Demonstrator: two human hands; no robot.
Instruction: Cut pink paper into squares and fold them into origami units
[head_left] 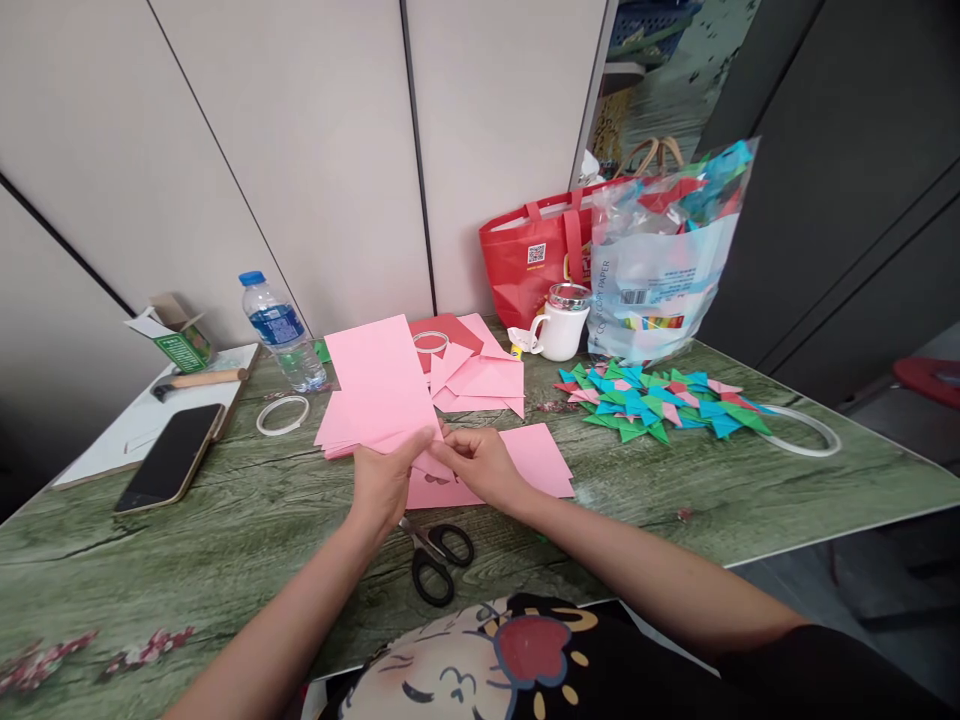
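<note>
A large pink paper sheet (379,380) is lifted off the green wood-grain table (225,530), and my left hand (386,482) pinches its lower edge. My right hand (480,462) is closed beside it, its fingertips on the same lower corner. Under both hands lies a stack of pink sheets (536,455). Black-handled scissors (435,555) rest on the table just below my hands. More folded pink pieces (480,380) and a red sheet (450,330) lie behind the held sheet.
A pile of folded blue, green and pink paper triangles (656,400) lies at right, with a white ring (806,435). Behind stand a white mug (561,325), a clear paper bag (660,260) and a red bag (532,260). At left are a water bottle (281,335), tape roll (283,415), phone (172,457), hammer (199,380) and a small box (176,335).
</note>
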